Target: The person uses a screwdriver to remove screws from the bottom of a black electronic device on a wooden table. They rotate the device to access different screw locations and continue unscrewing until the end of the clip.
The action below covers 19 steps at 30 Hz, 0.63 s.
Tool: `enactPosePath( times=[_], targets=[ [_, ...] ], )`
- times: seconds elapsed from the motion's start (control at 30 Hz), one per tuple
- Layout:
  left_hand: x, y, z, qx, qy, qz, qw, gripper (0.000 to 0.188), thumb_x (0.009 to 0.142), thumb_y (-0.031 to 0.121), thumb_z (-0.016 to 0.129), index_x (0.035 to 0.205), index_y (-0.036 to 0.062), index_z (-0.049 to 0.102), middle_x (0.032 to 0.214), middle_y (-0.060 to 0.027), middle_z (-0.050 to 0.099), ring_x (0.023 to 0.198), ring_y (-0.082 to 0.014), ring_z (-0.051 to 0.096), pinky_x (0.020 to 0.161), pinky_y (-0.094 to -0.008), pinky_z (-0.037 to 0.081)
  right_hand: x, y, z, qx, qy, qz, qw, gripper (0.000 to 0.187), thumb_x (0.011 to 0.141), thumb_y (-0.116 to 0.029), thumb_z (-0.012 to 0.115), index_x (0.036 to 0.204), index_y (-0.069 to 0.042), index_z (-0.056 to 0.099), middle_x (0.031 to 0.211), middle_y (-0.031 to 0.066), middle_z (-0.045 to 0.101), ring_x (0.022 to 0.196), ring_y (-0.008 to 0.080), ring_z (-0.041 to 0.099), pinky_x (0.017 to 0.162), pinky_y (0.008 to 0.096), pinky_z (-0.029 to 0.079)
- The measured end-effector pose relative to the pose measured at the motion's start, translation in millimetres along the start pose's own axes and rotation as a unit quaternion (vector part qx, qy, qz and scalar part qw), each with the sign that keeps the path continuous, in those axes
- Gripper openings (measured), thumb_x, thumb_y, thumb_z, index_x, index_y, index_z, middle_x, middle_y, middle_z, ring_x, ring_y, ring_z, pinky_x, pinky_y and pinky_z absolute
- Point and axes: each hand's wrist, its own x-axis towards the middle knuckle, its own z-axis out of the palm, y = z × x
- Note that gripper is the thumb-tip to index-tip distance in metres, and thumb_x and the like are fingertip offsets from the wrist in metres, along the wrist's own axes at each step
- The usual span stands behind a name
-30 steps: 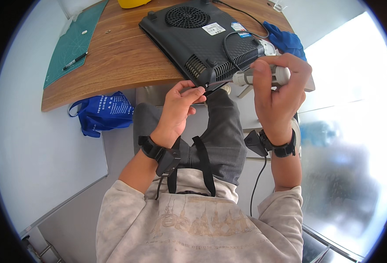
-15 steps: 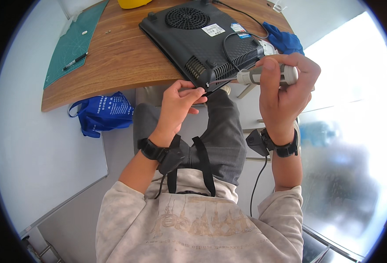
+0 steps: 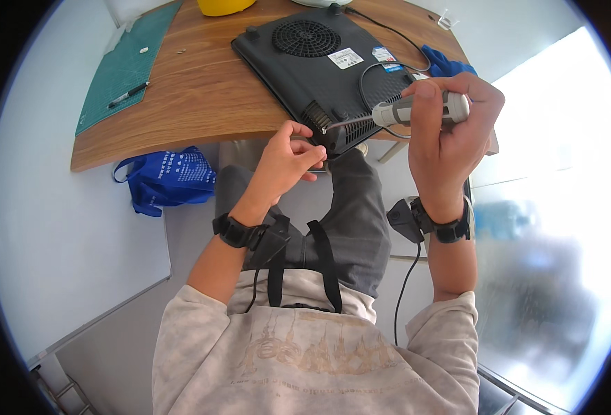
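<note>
A black induction cooker [image 3: 298,76] lies upside down on the table, its round fan grille and side vents showing. My right hand [image 3: 451,131] is closed round the grey and white handle of a screwdriver [image 3: 406,111]. The thin shaft points left toward the cooker's near corner. At its tip sits a small shiny bit, seemingly a screw [image 3: 324,130]. Just left of that tip is my left hand [image 3: 288,159], its index finger and thumb apart and curved beside the corner. I see nothing between them, though the other fingers are partly hidden.
A green cutting mat [image 3: 122,72] with a black pen [image 3: 128,95] lies at the table's left. A black cord [image 3: 388,64] loops over the cooker near a blue cloth [image 3: 447,63]. A blue bag [image 3: 167,178] hangs below the table edge. Something yellow [image 3: 226,5] stands at the back.
The cooker and table sit slightly lower and further right in the picture. My left index finger and thumb have spread a little. The screwdriver stays in my right hand, its tip still near the corner.
</note>
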Motion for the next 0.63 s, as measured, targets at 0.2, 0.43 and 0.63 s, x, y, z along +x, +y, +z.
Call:
enactPosePath(
  times=[0.2,0.43,0.63],
  targets=[
    [-11.2,11.9,-23.9,-0.018,-0.018,0.077,0.997,0.051,0.093,0.016,0.073,0.136,0.0000,0.051,0.115,-0.0110,0.066,0.095,-0.0133,0.067,0.072,-0.0256,0.058,-0.3,-2.1,9.9,-0.011,0.000,-0.011,1.000,0.030,0.091,-0.010,0.076,0.104,-0.002,0.051,0.081,0.0058,0.065,0.061,0.0136,0.060,0.057,0.0262,0.048],
    [-19.9,24.5,-37.5,-0.114,-0.027,0.084,0.990,0.071,0.092,0.015,0.076,0.152,0.0049,0.041,0.138,-0.0166,0.059,0.111,-0.0188,0.067,0.081,-0.0267,0.058,-4.6,-5.7,26.9,0.045,0.013,0.020,0.999,0.030,0.091,-0.010,0.075,0.106,-0.002,0.051,0.087,0.0068,0.066,0.066,0.0145,0.060,0.060,0.0259,0.048],
    [-23.3,23.2,-46.8,-0.104,-0.037,0.075,0.991,0.071,0.095,0.020,0.073,0.156,0.0095,0.037,0.143,-0.0126,0.058,0.116,-0.0214,0.066,0.088,-0.0271,0.057,-5.5,-12.4,38.8,0.077,-0.003,0.033,0.996,0.029,0.092,-0.010,0.074,0.107,-0.003,0.051,0.089,0.0064,0.066,0.067,0.0142,0.061,0.060,0.0264,0.048]
  ],
)
